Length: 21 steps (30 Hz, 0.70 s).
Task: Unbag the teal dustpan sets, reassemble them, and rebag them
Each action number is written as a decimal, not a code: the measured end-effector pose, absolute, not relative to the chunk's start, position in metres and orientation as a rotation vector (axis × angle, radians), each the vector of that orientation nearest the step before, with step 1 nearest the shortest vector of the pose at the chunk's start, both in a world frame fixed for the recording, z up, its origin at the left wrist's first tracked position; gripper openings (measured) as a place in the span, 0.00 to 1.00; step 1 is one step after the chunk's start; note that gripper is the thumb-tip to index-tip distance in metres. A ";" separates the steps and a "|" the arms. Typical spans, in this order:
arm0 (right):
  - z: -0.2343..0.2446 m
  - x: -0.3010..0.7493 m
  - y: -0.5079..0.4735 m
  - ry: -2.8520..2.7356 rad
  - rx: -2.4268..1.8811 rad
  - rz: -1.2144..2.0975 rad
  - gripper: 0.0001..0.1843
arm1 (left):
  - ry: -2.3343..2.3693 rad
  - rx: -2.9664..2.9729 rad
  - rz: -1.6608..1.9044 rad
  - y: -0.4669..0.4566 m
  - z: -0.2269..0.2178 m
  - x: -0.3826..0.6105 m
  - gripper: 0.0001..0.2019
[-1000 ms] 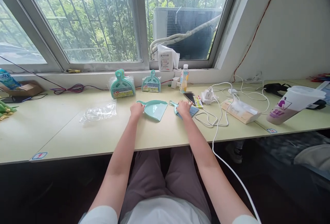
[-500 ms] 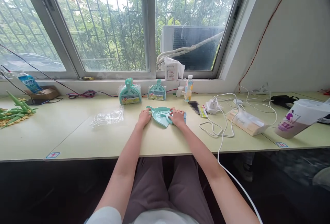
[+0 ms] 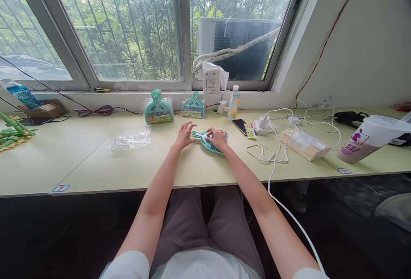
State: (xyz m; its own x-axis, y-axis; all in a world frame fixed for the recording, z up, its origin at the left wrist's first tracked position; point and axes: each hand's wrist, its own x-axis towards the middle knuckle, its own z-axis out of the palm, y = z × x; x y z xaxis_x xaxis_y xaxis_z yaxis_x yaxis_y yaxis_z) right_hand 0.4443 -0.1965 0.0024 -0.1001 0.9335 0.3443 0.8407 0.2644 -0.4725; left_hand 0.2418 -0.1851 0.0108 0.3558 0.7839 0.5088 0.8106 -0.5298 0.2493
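L hand [image 3: 184, 135]: open w/ fingers spread, just L of teal handle [image 3: 196, 133]; contact w/ handle: cannot tell. R hand [image 3: 218, 139]: laid over brush [image 3: 210, 144] w/ fingers bent down; firmness of grip: cannot tell. Position of brush: atop dustpan [image 3: 214, 152], flat on table [image 3: 128, 176], approx. ctr. Far side, L to R: lg. pkgd. set [image 3: 159, 112], sm. pkgd. set [image 3: 193, 109], bottle [image 3: 233, 103]. To R: phone [image 3: 238, 126], card [image 3: 250, 131] against it, wht. charger [image 3: 263, 124]. To L: clr. plastic wrap [image 3: 130, 139].

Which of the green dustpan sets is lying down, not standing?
The unwrapped set under the right hand; the wrapped stack and the small wrapped set both stand upright.
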 end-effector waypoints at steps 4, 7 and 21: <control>0.002 0.445 -0.197 -2.020 -1.505 0.258 0.12 | -1.515 -2.683 -0.859 -0.180 -0.003 0.237 0.29; 0.004 0.449 -0.196 -2.009 -1.471 0.292 0.13 | -1.453 -2.635 -0.852 -0.182 -0.005 0.242 0.28; 0.005 0.451 -0.191 -2.063 -1.538 0.256 0.14 | -1.151 -2.582 -0.644 -0.183 0.003 0.256 0.17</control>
State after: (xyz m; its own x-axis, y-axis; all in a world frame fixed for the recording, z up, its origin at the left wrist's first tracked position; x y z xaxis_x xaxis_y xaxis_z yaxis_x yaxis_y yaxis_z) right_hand 0.4515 -0.1913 0.0047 -0.1955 0.9298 0.3119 0.8255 0.3277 -0.4595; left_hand 0.2565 -0.1829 0.0033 0.5923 0.6432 0.4852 0.7499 -0.6604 -0.0400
